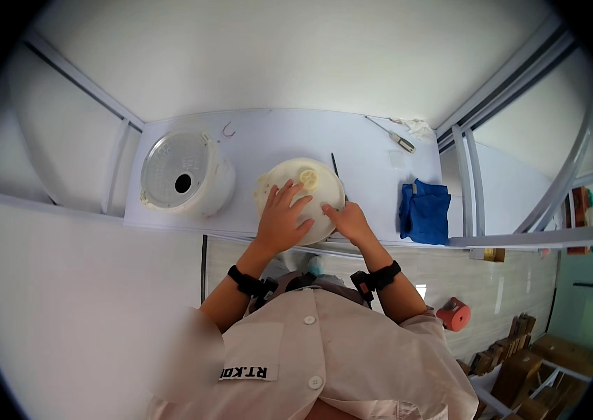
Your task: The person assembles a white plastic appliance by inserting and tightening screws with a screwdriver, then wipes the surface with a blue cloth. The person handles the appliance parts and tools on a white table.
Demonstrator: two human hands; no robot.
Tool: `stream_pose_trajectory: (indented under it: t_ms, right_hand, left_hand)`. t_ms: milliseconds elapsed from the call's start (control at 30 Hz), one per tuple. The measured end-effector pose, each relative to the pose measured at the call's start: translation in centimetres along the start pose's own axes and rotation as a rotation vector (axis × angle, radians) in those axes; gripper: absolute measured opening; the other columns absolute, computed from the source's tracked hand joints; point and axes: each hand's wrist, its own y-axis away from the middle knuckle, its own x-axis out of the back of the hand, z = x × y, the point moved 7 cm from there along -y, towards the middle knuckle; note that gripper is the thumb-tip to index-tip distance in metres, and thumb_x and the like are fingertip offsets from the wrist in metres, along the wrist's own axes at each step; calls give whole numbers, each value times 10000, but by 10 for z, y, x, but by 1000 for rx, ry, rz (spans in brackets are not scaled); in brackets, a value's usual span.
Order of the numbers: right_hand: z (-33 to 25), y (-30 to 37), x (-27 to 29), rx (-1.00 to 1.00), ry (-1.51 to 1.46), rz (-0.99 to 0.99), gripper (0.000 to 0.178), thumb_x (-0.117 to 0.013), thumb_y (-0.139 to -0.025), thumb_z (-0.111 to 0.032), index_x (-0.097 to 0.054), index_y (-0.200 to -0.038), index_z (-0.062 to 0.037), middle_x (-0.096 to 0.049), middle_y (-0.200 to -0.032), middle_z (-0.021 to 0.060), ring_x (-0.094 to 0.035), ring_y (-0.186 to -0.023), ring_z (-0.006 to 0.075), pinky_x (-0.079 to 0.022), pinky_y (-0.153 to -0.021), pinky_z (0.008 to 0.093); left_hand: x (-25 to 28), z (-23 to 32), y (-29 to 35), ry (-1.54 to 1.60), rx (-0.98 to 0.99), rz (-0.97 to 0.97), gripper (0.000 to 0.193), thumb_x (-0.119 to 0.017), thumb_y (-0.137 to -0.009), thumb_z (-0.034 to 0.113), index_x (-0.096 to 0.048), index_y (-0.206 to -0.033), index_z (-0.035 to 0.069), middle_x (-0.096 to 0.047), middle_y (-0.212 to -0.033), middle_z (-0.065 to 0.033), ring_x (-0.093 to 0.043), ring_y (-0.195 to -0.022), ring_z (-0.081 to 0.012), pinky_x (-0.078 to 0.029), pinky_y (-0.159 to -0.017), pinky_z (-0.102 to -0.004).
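A round cream plastic cover [319, 222] with a raised ring-shaped hub near its far side lies at the table's front edge. On its left half rests my left hand [282, 220], palm down with the fingers spread. My right hand [350, 222] grips the right rim, thumb on top and the other fingers hidden below. Left of the cover sits a white round appliance body [219, 183], its metal-lined top showing a dark central hole. A thin dark rod [335, 164] sticks out behind the cover, which may hide part of it.
On the white table [261, 136], a screwdriver [400, 141] lies at the back right beside crumpled white material [419, 127]. A folded blue cloth [425, 212] is at the right edge. A thin reddish wire [228, 129] lies at the back. Grey frame posts [466, 182] flank the table.
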Motion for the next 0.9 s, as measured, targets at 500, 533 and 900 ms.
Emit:
stream_pose_trajectory:
  t_ms: [500, 533, 900]
  right_hand:
    - [-2, -17, -7, -177, 51, -126, 510, -697, -1019, -358, -641, -1225, 105, -736, -1054, 183, -773, -794, 266, -663, -632, 355]
    - [1, -17, -6, -182, 39, -143, 511, -699, -1018, -362, -637, -1230, 100, -735, -1056, 182, -771, -783, 261, -660, -636, 349]
    - [-13, 5, 35, -88, 319, -1, 426, -740, -966, -374, -735, -1073, 38, -757, -816, 143, -758, -719, 245, -599, -652, 351]
  left_hand:
    - [-48, -8, -7, 150, -31, 28, 469, -790, -852, 157, -698, -1310, 109, -670, -1363, -69, -582, -1318, -293, -386, -1149, -483]
    - [-50, -9, -8, 138, -23, 30, 454, -793, -853, 156, -708, -1296, 110, -675, -1359, -66, -580, -1330, -288, -382, -1154, -485]
    - [-61, -18, -16, 138, 163, -14, 298, -777, -912, 203, -758, -1205, 152, -688, -1322, -15, -573, -1352, -244, -268, -1245, -585]
